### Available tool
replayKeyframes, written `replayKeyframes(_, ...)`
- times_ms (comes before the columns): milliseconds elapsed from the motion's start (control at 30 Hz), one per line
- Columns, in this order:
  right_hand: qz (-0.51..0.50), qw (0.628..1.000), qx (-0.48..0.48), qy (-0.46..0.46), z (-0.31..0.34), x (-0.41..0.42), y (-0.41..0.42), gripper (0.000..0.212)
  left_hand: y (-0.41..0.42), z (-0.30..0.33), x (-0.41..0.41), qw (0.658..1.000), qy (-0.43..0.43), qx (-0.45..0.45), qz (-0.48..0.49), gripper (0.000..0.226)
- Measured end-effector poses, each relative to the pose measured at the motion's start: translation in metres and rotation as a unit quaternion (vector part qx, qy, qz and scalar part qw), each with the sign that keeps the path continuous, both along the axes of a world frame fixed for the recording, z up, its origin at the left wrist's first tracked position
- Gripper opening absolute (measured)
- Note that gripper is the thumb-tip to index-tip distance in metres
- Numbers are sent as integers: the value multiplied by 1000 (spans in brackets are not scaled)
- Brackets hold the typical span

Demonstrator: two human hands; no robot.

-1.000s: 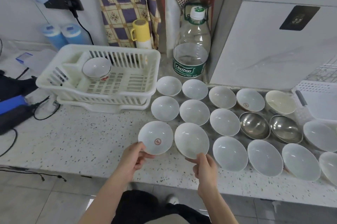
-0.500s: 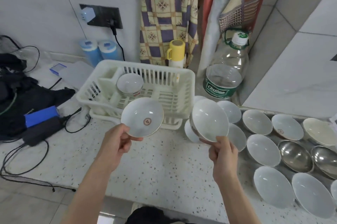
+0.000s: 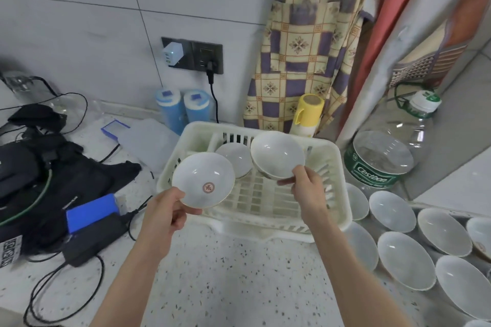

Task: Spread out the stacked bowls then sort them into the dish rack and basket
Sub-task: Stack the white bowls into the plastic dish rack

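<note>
Dish rack point(image 3: 337, 209) holds one bowl point(image 3: 235, 159) at 11 o'clock; left hand point(image 3: 166, 213) fingers pinch stamped bowl point(image 3: 203, 183), right hand point(image 3: 309, 195) fingers pinch plain bowl point(image 3: 276, 158) above it.

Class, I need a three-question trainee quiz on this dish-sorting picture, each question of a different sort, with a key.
1. True or false: the dish rack already has a bowl resting in it.
2. Which hand holds the bowl with the red emblem? A) left hand B) right hand C) neither
3. Fill in: the right hand holds a plain white bowl above the ____.

Key
1. True; one bowl sits at the rack's far left side.
2. A; the left hand pinches its near rim.
3. Dish rack.
</note>
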State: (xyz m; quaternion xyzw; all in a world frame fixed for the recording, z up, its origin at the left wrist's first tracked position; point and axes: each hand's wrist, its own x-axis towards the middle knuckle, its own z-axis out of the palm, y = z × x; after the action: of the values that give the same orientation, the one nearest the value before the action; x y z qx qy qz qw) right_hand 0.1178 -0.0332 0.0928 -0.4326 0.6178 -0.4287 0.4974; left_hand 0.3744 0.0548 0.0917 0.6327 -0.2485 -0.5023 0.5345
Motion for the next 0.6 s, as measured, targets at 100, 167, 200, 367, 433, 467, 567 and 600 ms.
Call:
replayKeyframes(100,3,1000,6,27,-9,21,-21,19,-20,-2,9,1000,23,-8,12,23)
replayKeyframes(167,11,998,11,53,-17,32,-34,24,-33,-3,14,999,35,-13,22,23)
replayKeyframes(200,19,998,14,64,-20,38,-39,26,-40,-3,15,999,37,-17,26,24)
replayKeyframes(367,65,991,37,113,-35,63,-64,23,-71,-5,16,998,29,-38,44,20)
replayKeyframes(433,78,988,42,126,-39,69,-69,23,-83,-6,17,998,26,-41,47,19)
replayKeyframes(467,82,987,46,130,-42,71,-71,22,-89,-6,18,998,23,-46,45,19)
replayKeyframes(567,83,987,63,121,-47,75,-75,22,-105,-7,16,998,9,-60,25,26)
replayKeyframes(600,81,988,66,115,-48,76,-76,22,-109,-7,15,998,7,-61,21,27)
